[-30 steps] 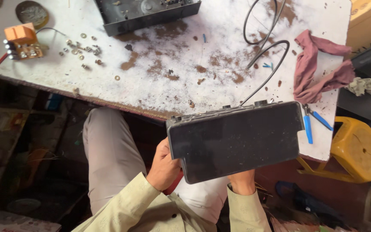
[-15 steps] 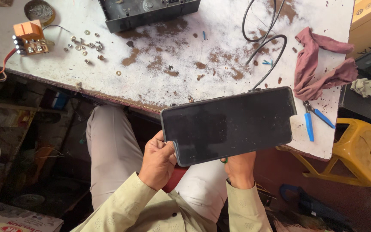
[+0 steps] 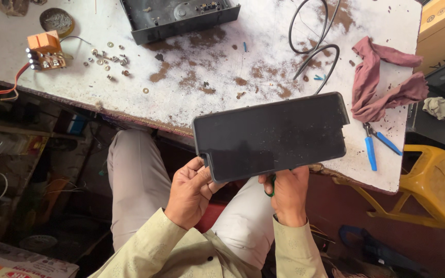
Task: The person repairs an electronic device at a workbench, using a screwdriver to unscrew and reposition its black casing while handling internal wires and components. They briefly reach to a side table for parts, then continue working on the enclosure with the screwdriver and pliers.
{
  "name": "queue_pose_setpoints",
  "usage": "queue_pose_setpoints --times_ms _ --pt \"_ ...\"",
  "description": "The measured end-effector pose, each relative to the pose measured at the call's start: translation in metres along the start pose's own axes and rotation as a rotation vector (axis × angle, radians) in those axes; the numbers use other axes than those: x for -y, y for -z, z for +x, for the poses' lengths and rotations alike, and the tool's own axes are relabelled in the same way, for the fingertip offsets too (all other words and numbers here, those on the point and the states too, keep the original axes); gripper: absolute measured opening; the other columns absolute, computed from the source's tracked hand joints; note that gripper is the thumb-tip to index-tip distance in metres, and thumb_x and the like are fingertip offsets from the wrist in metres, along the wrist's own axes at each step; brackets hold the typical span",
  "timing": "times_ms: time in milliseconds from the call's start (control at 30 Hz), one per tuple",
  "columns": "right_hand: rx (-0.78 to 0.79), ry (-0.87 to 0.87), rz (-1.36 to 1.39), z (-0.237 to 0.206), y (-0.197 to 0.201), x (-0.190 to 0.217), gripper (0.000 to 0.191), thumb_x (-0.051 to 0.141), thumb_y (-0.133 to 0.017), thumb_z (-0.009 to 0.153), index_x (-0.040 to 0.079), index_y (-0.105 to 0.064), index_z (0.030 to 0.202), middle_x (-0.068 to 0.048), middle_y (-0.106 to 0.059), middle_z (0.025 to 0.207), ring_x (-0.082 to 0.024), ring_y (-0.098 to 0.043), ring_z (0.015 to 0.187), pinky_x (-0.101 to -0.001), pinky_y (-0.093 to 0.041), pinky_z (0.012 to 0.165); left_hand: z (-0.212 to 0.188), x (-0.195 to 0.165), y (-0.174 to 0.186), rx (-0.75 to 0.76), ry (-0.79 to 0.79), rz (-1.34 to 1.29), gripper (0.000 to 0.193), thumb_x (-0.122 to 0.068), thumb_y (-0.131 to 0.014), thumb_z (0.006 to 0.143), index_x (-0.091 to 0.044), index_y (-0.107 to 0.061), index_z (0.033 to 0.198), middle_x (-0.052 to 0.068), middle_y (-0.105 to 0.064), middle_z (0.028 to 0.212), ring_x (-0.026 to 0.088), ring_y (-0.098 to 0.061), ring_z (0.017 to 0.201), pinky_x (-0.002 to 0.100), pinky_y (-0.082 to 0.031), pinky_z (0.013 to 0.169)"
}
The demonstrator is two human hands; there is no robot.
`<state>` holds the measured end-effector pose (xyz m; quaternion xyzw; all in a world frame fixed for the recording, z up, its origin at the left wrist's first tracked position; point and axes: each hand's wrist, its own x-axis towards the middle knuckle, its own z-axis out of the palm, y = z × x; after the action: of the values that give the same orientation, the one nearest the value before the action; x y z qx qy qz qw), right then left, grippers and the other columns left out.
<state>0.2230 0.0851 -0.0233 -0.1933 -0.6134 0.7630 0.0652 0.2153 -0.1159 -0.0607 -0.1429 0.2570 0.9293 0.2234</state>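
Here, a flat black cover panel point(image 3: 271, 135) held up over the near edge of the desk point(image 3: 191, 62), both hands under its near rim.

Left hand point(image 3: 190, 193) clamped on the near-left corner, thumb over the rim; right hand point(image 3: 287, 193) closed on the near edge, with something green tucked in the fingers, too hidden to name. Best kept level and gripped at both ends, thumbs off the dusty face, clear of the desk edge while being turned. Counted: one cover panel, one open black chassis point(image 3: 178, 16) at the far side, one orange transformer board point(image 3: 45, 50) far left, one scatter of small screws point(image 3: 109, 59), one black cable loop point(image 3: 312, 38), one maroon rag point(image 3: 382, 77), one pair of blue-handled pliers point(image 3: 376, 145), one yellow stool point(image 3: 431, 183) to the right.
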Motion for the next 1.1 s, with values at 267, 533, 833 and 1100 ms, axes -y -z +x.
queue_pose_setpoints --times_ms 267,533,833,1100 --pt "-0.017 0.000 -0.007 0.000 -0.004 0.001 0.019 0.005 -0.057 0.102 0.000 -0.069 0.088 -0.010 -0.065 0.065 -0.011 -0.057 0.047 -0.0217 -0.033 0.034 0.000 -0.001 -0.004 -0.015 0.002 -0.015 0.023 -0.001 -0.059 0.098 0.007 -0.063 0.119 0.014 -0.073 0.113 0.018 -0.074 0.098 0.032 -0.060 0.089" --pt "-0.040 -0.016 -0.037 0.000 -0.002 0.000 0.019 0.000 -0.051 0.098 0.000 -0.068 0.090 -0.010 -0.066 0.067 -0.011 -0.056 0.047 -0.0226 -0.035 0.035 0.001 -0.001 0.000 -0.003 0.012 0.007 0.019 -0.003 -0.062 0.099 0.006 -0.064 0.115 0.013 -0.075 0.108 0.019 -0.073 0.098 0.035 -0.061 0.088" --pt "-0.101 -0.112 -0.022 0.003 -0.009 0.010 0.008 0.007 -0.062 0.095 -0.001 -0.062 0.098 -0.015 -0.071 0.075 -0.012 -0.058 0.048 -0.0223 -0.034 0.035 -0.002 -0.010 -0.005 0.065 0.023 0.001 0.023 -0.005 -0.061 0.099 0.007 -0.062 0.119 0.020 -0.073 0.116 0.029 -0.073 0.107 0.039 -0.060 0.091" --pt "-0.147 -0.136 -0.045 0.003 -0.013 0.016 0.027 0.013 -0.068 0.094 0.000 -0.055 0.114 -0.019 -0.069 0.076 -0.013 -0.058 0.048 -0.0224 -0.034 0.035 -0.006 -0.012 -0.008 0.112 0.019 -0.042 0.027 -0.012 -0.057 0.103 0.006 -0.061 0.122 0.020 -0.071 0.121 0.032 -0.072 0.112 0.041 -0.060 0.093"
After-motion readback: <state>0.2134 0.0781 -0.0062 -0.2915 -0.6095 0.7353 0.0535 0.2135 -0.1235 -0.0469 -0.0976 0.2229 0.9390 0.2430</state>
